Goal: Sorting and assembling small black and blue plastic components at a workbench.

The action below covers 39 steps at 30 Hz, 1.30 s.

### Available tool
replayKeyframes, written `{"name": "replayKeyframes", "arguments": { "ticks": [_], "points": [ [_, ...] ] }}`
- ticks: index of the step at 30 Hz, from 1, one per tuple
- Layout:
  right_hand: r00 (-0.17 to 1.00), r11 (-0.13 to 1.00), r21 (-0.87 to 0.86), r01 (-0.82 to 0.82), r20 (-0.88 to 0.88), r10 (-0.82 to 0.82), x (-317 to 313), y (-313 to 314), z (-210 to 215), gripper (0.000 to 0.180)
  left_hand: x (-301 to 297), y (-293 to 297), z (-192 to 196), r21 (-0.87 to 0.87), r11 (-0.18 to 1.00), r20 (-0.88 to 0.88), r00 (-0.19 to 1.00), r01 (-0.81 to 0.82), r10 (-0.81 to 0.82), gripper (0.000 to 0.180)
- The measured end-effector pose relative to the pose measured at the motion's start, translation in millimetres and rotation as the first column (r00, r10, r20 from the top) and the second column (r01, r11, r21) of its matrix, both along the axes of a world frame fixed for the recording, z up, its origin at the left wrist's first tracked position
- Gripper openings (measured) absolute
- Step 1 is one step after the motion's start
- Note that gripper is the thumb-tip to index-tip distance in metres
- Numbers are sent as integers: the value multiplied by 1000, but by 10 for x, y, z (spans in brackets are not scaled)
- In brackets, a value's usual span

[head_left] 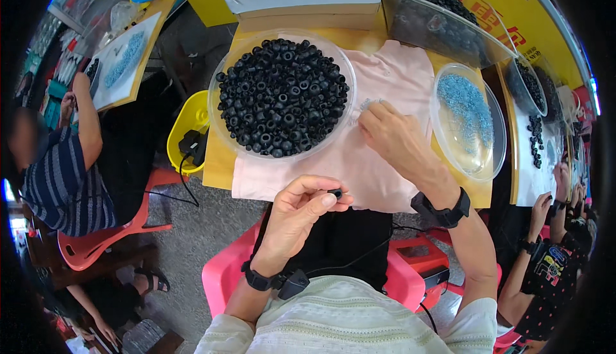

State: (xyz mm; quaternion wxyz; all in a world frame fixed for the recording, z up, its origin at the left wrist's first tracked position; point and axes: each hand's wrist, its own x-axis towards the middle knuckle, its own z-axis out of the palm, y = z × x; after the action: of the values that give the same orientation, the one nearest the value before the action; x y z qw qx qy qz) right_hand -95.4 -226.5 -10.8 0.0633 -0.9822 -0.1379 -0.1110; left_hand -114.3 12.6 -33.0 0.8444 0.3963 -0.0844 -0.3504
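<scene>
My left hand (298,216) is closed near the front edge of the table, pinching a small black bead-like piece (335,193) with a hole between thumb and fingers. Farther off, my right hand (396,137) rests on a pink cloth (401,71), its fingers drawn together at a few small clear-blue pieces (369,104). What the right fingertips hold, if anything, is hidden. To the left of that hand stands a round clear tub (217,120) heaped with black holed pieces (282,94). On its right, a clear oval container (471,164) carries small light-blue pieces (465,107).
At the back are a cardboard box (301,17) and a clear bin (410,30) of black pieces. A yellow bucket (176,129) stands left of the table. People work at side tables: a striped shirt (64,181) at left, a dark printed shirt (552,270) at right.
</scene>
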Motion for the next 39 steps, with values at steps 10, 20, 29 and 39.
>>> {"name": "replayKeyframes", "arguments": {
  "ticks": [10,20,29,39],
  "points": [
    [998,967,248,56,18,-63,-383,-16,153,12,-42,-122,-38,92,996,-44,999,-11,15,22],
    [982,918,350,187,-88,-167,-608,-80,69,17,-42,-182,-23,43,999,-62,998,-29,32,21],
    [998,986,157,49,-34,-44,-544,-74,-2,14,-80,-115,41,50,999,-74,997,-12,16,24],
    [996,984,173,41,-86,-26,-506,-144,34,18,-169,-102,114,-42,999,-46,999,-22,20,27]
  ]
}}
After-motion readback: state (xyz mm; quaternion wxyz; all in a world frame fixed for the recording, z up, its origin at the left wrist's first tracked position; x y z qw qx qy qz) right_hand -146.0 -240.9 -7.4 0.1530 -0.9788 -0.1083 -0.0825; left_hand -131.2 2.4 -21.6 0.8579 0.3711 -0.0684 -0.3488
